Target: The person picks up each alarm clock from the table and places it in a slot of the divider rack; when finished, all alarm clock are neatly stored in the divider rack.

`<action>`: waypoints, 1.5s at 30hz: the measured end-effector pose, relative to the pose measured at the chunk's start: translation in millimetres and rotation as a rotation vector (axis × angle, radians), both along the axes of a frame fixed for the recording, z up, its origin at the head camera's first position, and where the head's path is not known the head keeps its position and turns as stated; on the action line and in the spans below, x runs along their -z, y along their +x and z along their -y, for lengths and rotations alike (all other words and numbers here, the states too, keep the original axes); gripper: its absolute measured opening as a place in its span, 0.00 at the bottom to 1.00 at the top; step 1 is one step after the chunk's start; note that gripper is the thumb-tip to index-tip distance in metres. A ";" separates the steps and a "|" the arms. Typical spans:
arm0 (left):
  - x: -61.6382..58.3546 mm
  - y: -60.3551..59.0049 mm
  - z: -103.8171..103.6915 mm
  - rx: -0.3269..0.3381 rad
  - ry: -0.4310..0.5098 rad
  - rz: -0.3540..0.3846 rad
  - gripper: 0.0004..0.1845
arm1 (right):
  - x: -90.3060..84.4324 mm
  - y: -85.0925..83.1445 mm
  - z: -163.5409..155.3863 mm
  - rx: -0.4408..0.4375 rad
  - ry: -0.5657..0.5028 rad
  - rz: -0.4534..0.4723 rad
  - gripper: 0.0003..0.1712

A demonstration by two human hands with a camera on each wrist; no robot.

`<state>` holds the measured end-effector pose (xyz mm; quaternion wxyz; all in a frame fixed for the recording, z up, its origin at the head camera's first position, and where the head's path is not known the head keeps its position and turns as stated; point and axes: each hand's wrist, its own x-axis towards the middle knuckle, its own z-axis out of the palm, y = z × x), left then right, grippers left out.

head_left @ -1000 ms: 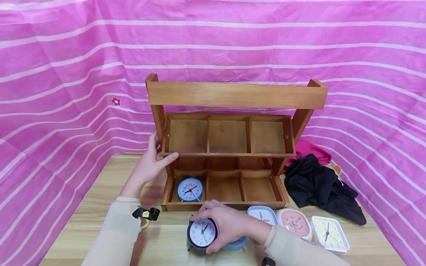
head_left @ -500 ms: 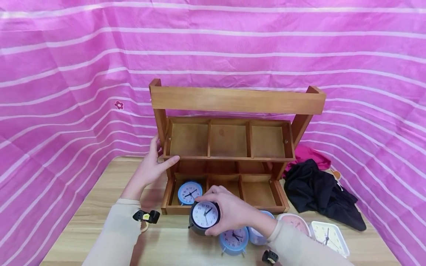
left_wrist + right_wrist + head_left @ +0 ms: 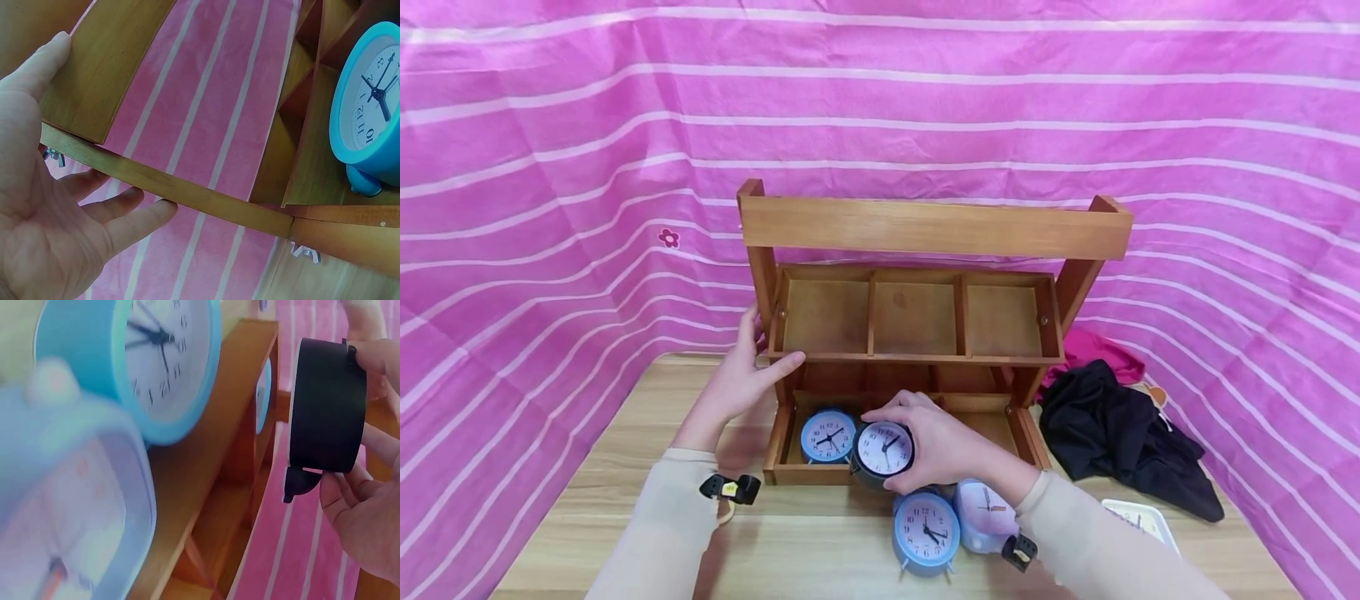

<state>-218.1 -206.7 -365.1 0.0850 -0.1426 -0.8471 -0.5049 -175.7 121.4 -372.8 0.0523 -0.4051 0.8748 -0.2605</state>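
A two-tier wooden rack (image 3: 932, 227) stands on the table. My left hand (image 3: 741, 379) rests against its left post, fingers straight, thumb lying on the upper shelf's front rail; the left wrist view shows the hand (image 3: 56, 212) spanning that rail (image 3: 187, 190). My right hand (image 3: 936, 446) grips a round black clock (image 3: 883, 450) with a white face, held at the lower shelf's front edge by the middle compartment. The right wrist view shows the black clock (image 3: 328, 406) edge-on in my fingers (image 3: 362, 531). A blue clock (image 3: 827, 436) stands in the lower left compartment.
On the table in front of the rack stand a second blue round clock (image 3: 925, 529) and a pale lilac square clock (image 3: 985, 507). A white square clock (image 3: 1138, 521) peeks out behind my right sleeve. Black cloth (image 3: 1120, 433) and pink cloth (image 3: 1097, 346) lie right of the rack.
My right hand has lifted the black clock off the table and carried it forward and right to the lower shelf. The left hand has stayed on the rack.
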 end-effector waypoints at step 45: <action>1.2 -1.2 1.2 -0.008 0.008 0.000 0.54 | 33.7 -72.3 -29.3 -0.118 0.159 0.188 0.45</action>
